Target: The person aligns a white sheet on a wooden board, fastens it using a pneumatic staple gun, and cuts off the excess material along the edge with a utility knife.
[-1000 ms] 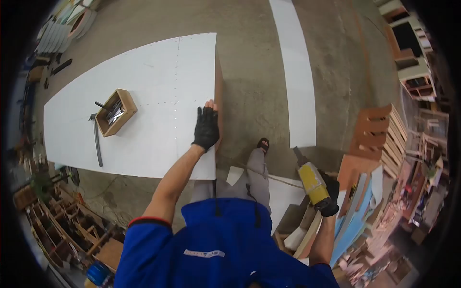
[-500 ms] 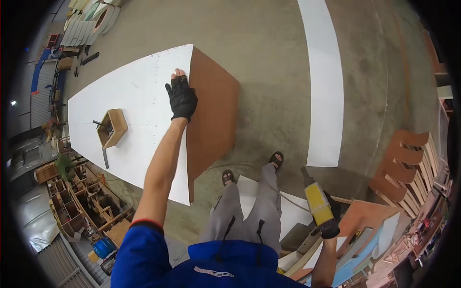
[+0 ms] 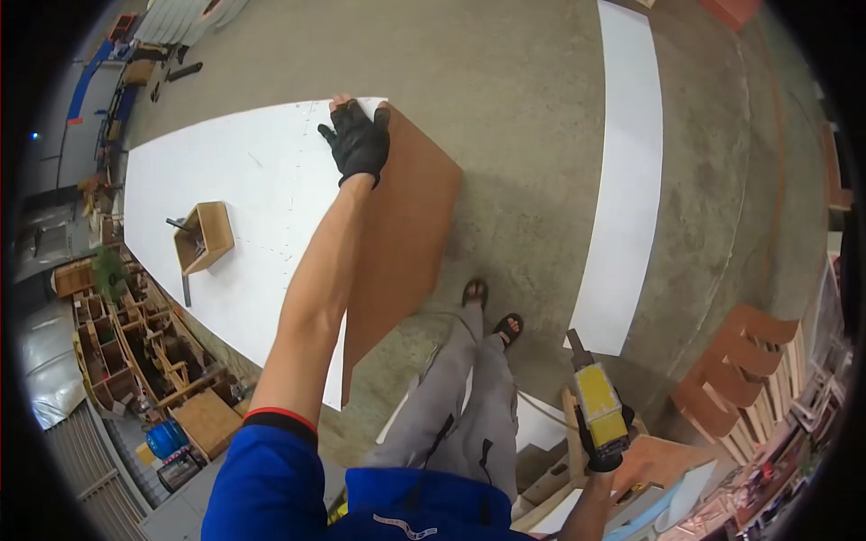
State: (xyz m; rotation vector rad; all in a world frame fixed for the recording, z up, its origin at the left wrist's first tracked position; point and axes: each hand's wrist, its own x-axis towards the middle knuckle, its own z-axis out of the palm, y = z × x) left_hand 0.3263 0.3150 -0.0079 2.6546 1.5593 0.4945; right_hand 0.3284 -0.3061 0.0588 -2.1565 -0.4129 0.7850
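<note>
White-topped brown box sits directly under the person's left hand, most of its white top reaching away to that hand's left and its brown end face dropping down just to the right. The left hand, in a black glove with bare fingertips, is open and laid palm down near the far right corner of the top, thumb spread from the fingers, gripping nothing. To its left and nearer the body, a wooden tray stands on the white top, with a dark handle sticking out over its rim and a dark bar lying beside it.

The right hand, gloved too, is closed around a yellow tool; the tool's body hides most of the fingers. Just ahead of that hand, the dark nose points at the near end of a white strip on the floor; whether they touch, I cannot tell. To the right hand's right, farther out, stands a slotted brown panel.
</note>
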